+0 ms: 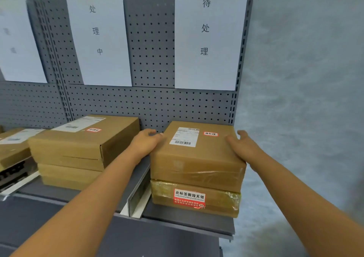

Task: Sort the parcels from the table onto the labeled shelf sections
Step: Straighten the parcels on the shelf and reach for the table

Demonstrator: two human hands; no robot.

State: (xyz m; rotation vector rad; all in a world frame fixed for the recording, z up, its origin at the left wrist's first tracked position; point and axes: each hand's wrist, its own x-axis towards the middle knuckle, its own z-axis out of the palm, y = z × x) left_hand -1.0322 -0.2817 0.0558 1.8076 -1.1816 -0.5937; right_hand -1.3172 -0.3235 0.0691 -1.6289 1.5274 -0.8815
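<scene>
Two bare forearms reach up from the bottom edge toward the top parcel [199, 148], a brown carton that serves as the landmark here. The left hand [144, 142] lies flat against its left side, fingers together and pointing at the back panel; the right hand [243, 146] presses its right side, fingers extended and slightly apart, thumb lifted off the carton. Neither hand curls under it.

The top parcel sits squarely on a lower parcel [196, 198] wrapped in yellowish tape with a red sticker on its front face. Both rest on the grey shelf [187, 222], in the section under the paper sign reading 待处理 [206, 38]; a small red tag with the same characters is stuck on the parcel's top beside a white shipping label [184, 135].

Left of the parcel, a metal divider [137, 192] runs front to back, just beside the left forearm. Beyond it stands a stack of two cartons [82, 150] under the sign 处理中 [98, 38]. Further left another carton [12, 148] is cut off by the frame, and the sign above it is too blurred to read.

Behind the parcel the pegboard back panel [151, 103] stands close. To its right the shelf ends almost at the carton's side, with a bare wall [305, 79] past it. A strip of free shelf shows in front of the stack.
</scene>
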